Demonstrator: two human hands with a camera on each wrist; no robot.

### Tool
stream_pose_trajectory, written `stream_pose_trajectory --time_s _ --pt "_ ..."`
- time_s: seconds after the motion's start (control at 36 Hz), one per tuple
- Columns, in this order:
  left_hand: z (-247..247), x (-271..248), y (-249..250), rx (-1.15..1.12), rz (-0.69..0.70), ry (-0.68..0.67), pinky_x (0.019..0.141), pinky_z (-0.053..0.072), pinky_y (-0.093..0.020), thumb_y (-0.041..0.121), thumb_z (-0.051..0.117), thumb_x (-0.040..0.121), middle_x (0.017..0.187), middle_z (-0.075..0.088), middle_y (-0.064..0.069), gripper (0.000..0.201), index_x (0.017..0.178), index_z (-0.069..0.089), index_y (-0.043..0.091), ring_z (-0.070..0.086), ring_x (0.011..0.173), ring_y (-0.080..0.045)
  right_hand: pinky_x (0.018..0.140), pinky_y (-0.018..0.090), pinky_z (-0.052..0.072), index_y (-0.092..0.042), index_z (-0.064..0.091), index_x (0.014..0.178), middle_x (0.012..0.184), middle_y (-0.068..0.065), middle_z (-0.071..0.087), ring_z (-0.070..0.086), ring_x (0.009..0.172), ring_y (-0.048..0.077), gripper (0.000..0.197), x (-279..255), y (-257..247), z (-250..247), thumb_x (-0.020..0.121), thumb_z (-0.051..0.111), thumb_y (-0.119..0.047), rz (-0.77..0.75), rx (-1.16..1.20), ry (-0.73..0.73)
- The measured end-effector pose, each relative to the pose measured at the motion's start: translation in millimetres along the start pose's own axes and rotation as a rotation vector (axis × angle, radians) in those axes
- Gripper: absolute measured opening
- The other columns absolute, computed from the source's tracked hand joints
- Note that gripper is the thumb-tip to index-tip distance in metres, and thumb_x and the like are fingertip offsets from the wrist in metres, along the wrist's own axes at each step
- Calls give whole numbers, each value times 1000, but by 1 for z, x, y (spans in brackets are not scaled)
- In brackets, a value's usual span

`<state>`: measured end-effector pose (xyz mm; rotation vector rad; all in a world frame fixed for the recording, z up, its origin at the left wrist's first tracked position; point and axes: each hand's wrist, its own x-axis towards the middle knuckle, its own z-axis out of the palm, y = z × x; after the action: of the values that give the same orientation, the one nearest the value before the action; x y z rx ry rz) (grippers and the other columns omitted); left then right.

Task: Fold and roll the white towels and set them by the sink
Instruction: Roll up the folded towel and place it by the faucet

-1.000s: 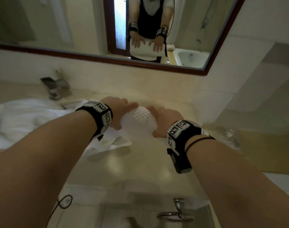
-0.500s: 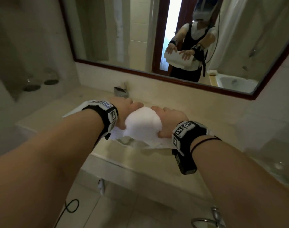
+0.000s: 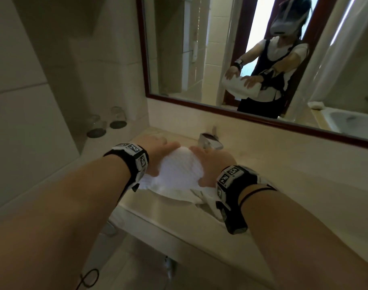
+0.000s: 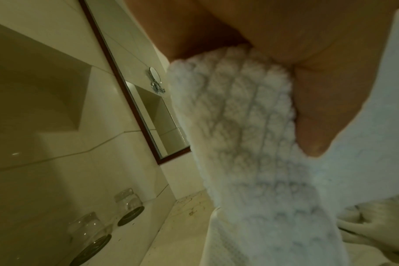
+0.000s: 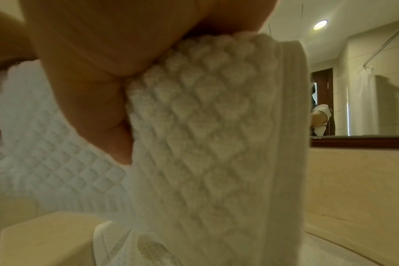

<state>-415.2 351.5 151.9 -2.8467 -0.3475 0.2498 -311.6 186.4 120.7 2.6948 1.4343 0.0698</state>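
A rolled white waffle towel (image 3: 178, 168) is held between my two hands, above a loose white towel (image 3: 174, 192) that lies crumpled in front of the faucet (image 3: 210, 141). My left hand (image 3: 158, 156) grips the roll's left end, thumb underneath. My right hand (image 3: 210, 165) grips the right end the same way. In the left wrist view the roll (image 4: 251, 144) fills the middle under my palm. The right wrist view shows the roll's end (image 5: 216, 144) with its layered edge. The sink basin itself is hidden under the towels.
Two upturned glasses (image 3: 118, 118) (image 3: 96, 127) stand on the ledge at the left, also in the left wrist view (image 4: 128, 207). A framed mirror (image 3: 149, 80) hangs behind the beige counter (image 3: 158, 214). Tiled wall closes the left side.
Both hands have carried the roll leftward, from the counter right of the loose towel to above it by the faucet. The head view has swung left and up.
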Motion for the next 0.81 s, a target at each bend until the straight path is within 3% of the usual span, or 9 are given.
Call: stream_pose_trajectory --time_s 0.17,0.25,0.36,0.42,0.47,0.53,0.61,0.67,0.81 --pt "19 56 -34 54 17 10 91 44 -33 44 65 73 130 43 2 95 144 3 40 51 114 -23 81 36 47 -32 9 144 129 5 48 54 109 28 97 60 4 8 70 70 -47 4 37 -27" --pt "24 85 -50 61 -2 19 95 44 -34 41 67 73 131 39 1 97 145 2 39 48 114 -23 82 37 49 -32 10 144 130 6 46 55 108 28 95 96 13 12 72 69 -46 -9 34 -24" --pt "29 128 -70 46 -50 -10 99 40 -34 42 68 72 136 36 1 99 146 2 38 44 121 -23 93 39 46 -30 9 147 135 6 45 51 116 28 96 146 23 19 73 68 -46 -24 11 10" --pt "28 146 -79 73 -62 -22 93 39 -29 38 71 69 135 39 1 98 146 11 33 46 119 -22 93 40 44 -31 7 147 134 6 46 52 114 28 96 168 27 23 74 67 -46 -20 4 27" --pt "26 163 -87 110 -64 -29 80 36 -23 30 72 67 130 46 2 86 140 28 26 51 114 -20 94 41 42 -31 7 148 135 5 44 51 115 28 94 188 29 28 75 66 -43 -5 6 37" --pt "29 182 -96 111 -66 -38 76 34 -23 27 71 69 128 49 1 75 135 36 25 53 112 -19 97 42 40 -31 6 147 135 6 43 49 116 29 93 208 30 34 76 66 -41 12 15 43" --pt "44 218 -118 93 -35 36 92 38 -27 38 66 74 132 44 0 75 138 27 30 48 116 -20 98 41 40 -32 6 146 134 6 43 49 115 29 91 241 31 47 77 65 -40 50 46 67" --pt "58 248 -135 109 27 108 100 34 -32 45 60 80 138 37 -3 79 144 15 33 42 121 -23 97 41 39 -32 5 146 133 7 43 48 114 29 89 264 34 58 79 62 -40 88 58 98" --pt "85 317 -165 122 110 166 110 23 -41 39 53 88 149 26 -11 82 150 -1 33 32 132 -30 104 43 30 -33 2 147 136 8 38 40 120 32 88 324 43 79 80 59 -37 186 37 85"
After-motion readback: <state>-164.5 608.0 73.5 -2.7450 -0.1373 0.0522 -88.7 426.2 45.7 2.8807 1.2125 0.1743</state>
